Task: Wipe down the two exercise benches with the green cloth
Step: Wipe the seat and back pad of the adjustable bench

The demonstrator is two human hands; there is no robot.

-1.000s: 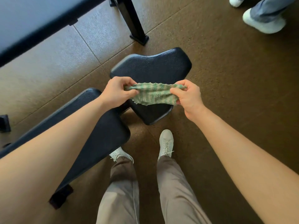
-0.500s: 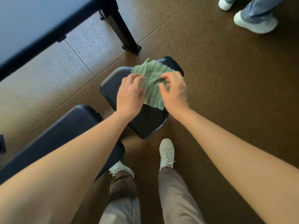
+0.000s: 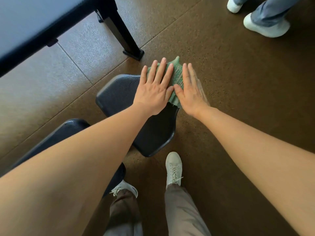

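A green cloth [image 3: 177,77] lies spread flat on the far end of a black padded bench seat [image 3: 119,92]. My left hand [image 3: 156,87] presses on the cloth's left part with straight, spread fingers. My right hand [image 3: 191,89] lies flat on its right part, fingers straight and together. Only a strip of cloth shows between and beyond the hands. The bench's long black back pad [image 3: 68,132] runs to the lower left, mostly hidden under my left forearm.
A blue-topped bench with a black frame and leg [image 3: 119,29] stands at the upper left. Another person's white shoes [image 3: 265,26] are at the top right. My own feet [image 3: 173,167] stand just below the seat on brown rubber flooring.
The cloth went from being stretched in the air between both hands to lying flat on the seat. Both hands have opened and now press it down, further out along the seat.
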